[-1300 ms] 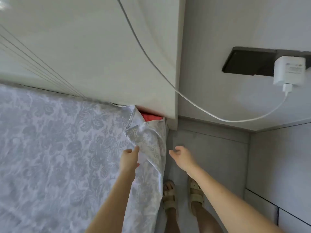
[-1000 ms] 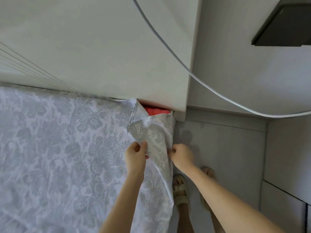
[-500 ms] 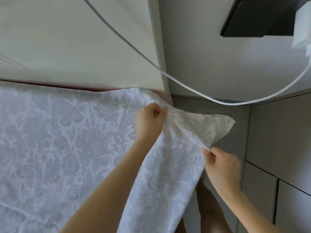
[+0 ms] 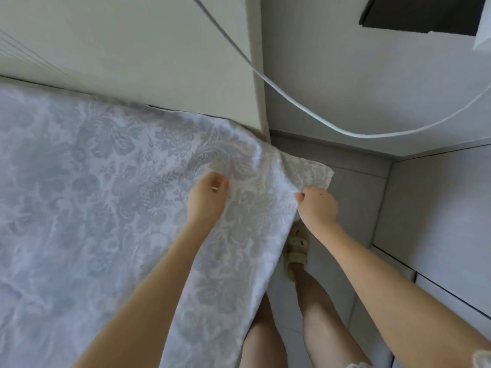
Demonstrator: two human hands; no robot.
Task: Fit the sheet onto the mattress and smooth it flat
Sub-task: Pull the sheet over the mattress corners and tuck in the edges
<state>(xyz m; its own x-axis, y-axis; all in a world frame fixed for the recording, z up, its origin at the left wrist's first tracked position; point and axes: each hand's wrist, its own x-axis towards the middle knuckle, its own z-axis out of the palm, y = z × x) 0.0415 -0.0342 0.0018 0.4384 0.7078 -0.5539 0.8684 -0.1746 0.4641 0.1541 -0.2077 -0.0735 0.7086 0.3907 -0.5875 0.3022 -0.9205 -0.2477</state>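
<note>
Our grey floral sheet [image 4: 93,195] lies spread over the mattress (fully covered here, so we can't actually see it), reaching up to the pale panel [image 4: 132,62]. Our left hand [image 4: 208,193] sits on top near the corner, fingers curled into the fabric. Our right hand [image 4: 316,207] grips the edge hanging off the side, a loose corner flap [image 4: 310,173] poking out just above it. White cable [image 4: 372,135] droops across the wall [image 4: 372,62].

Left hand [image 4: 208,193] gripping sheet [image 4: 79,195], right hand [image 4: 316,205] pinching its edge
</note>
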